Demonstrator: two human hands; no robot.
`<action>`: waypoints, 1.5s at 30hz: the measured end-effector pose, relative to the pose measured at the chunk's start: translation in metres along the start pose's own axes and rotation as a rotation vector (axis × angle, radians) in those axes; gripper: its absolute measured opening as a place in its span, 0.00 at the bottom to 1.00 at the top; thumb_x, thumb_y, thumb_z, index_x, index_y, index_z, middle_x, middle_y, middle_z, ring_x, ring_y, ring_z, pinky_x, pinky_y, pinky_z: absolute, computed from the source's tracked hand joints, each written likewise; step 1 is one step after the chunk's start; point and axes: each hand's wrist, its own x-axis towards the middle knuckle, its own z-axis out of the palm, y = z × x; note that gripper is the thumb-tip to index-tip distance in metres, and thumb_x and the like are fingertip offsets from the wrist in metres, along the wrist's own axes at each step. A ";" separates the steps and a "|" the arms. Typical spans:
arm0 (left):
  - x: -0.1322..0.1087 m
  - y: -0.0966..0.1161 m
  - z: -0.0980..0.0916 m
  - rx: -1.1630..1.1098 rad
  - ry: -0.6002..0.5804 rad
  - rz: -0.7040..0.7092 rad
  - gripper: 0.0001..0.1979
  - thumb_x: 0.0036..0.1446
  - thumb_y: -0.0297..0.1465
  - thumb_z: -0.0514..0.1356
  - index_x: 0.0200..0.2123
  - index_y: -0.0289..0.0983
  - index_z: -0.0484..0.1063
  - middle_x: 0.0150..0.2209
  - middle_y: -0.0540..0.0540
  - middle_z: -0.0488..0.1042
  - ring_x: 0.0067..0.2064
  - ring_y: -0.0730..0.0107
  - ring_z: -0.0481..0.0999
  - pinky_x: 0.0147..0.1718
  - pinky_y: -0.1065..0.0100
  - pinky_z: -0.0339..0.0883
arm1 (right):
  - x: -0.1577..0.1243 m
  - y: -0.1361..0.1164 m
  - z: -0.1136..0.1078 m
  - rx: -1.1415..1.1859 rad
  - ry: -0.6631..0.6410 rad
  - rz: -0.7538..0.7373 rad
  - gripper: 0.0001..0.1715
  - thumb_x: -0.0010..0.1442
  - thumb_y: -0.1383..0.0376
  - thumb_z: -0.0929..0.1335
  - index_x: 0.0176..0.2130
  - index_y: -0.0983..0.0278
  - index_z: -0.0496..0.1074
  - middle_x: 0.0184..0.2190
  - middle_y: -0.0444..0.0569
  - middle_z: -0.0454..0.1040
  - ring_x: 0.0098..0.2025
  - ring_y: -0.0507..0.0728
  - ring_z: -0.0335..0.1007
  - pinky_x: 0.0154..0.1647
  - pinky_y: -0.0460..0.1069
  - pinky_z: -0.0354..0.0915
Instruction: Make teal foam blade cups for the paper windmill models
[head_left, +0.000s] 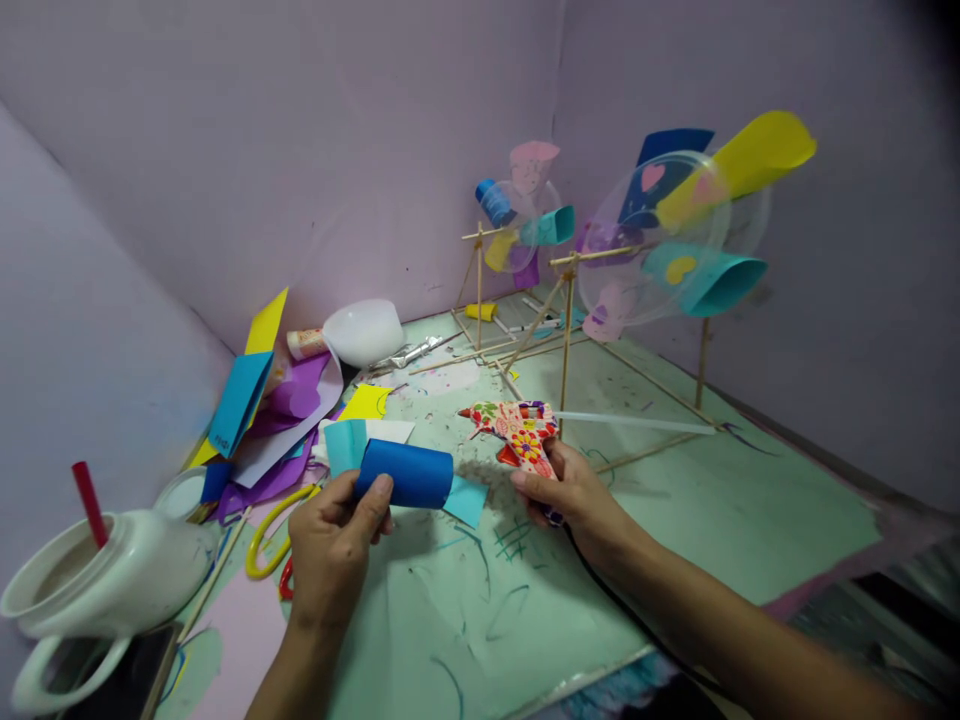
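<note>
My left hand (pixel 334 545) is closed on a rolled blue paper tube (pixel 409 475) with light-blue flaps at both ends, held just above the green table (pixel 675 500). My right hand (pixel 574 495) grips a glue gun (pixel 517 430) covered in a colourful flower pattern. Its nozzle points left toward the tube, and a white glue stick juts out of its back to the right. A black cord runs from the gun under my right forearm.
Two paper windmills on wooden stick frames (pixel 566 330) stand at the back: a small one (pixel 525 215) and a large one (pixel 690 235). Coloured paper sheets (pixel 262 410), yellow-handled scissors (pixel 274 535), a white jug (pixel 112 585) and a white bowl (pixel 364 330) lie at the left.
</note>
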 end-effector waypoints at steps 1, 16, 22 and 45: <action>0.000 0.000 0.000 0.013 0.012 0.004 0.17 0.50 0.37 0.61 0.14 0.36 0.65 0.12 0.54 0.65 0.16 0.78 0.62 0.16 0.75 0.56 | -0.001 -0.002 0.000 -0.016 -0.001 -0.012 0.22 0.41 0.60 0.72 0.35 0.64 0.63 0.16 0.36 0.63 0.13 0.47 0.53 0.11 0.43 0.50; 0.002 -0.008 0.004 0.385 0.179 0.095 0.13 0.47 0.39 0.62 0.19 0.37 0.71 0.14 0.55 0.64 0.18 0.76 0.62 0.18 0.73 0.56 | 0.003 0.005 -0.005 -0.039 -0.041 0.135 0.16 0.42 0.62 0.72 0.31 0.65 0.66 0.18 0.40 0.69 0.16 0.49 0.59 0.15 0.43 0.56; 0.002 -0.009 0.003 0.443 0.171 0.110 0.11 0.46 0.39 0.61 0.26 0.37 0.76 0.16 0.54 0.69 0.20 0.74 0.65 0.20 0.74 0.59 | 0.000 -0.002 -0.002 0.157 -0.086 0.206 0.20 0.39 0.66 0.75 0.36 0.66 0.73 0.28 0.47 0.76 0.28 0.52 0.70 0.24 0.43 0.66; 0.005 -0.004 -0.002 0.474 0.230 -0.076 0.12 0.46 0.40 0.60 0.24 0.37 0.74 0.16 0.55 0.64 0.22 0.75 0.62 0.24 0.73 0.56 | -0.011 0.011 -0.010 -0.541 -0.358 -0.304 0.28 0.60 0.57 0.65 0.57 0.64 0.62 0.55 0.55 0.68 0.55 0.64 0.64 0.56 0.58 0.60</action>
